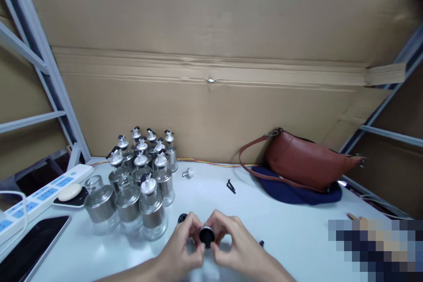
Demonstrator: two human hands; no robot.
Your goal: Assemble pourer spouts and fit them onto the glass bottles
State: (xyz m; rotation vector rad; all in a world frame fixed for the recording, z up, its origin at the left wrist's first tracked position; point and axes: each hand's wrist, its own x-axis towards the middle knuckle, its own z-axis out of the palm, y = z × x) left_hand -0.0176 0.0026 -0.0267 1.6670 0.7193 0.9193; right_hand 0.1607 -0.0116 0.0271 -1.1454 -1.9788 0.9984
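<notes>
Between the fingertips of my left hand point(186, 244) and my right hand point(231, 240) is a small round cap point(207, 236), with a silvery rim and a black hollow facing me. Both hands pinch it from the sides, just above the table. Close behind my left fingers lies a small black round part point(182, 218), partly covered. Another small dark piece point(261, 243) shows beside my right wrist. Left of my hands stands a group of glass bottles with metal bands; the nearest pump bottle point(153, 211) has a silver-and-black top. An open-necked bottle point(101, 202) stands at the group's left.
A silver pump head point(187, 173) and black nozzle pieces point(231, 186) lie on the white table point(205, 194). A brown bag point(304, 158) rests on dark blue cloth point(297, 194). At left are a power strip point(46, 194), a tablet point(33, 246) and a white oval object point(69, 192). Cardboard point(211, 114) walls the back.
</notes>
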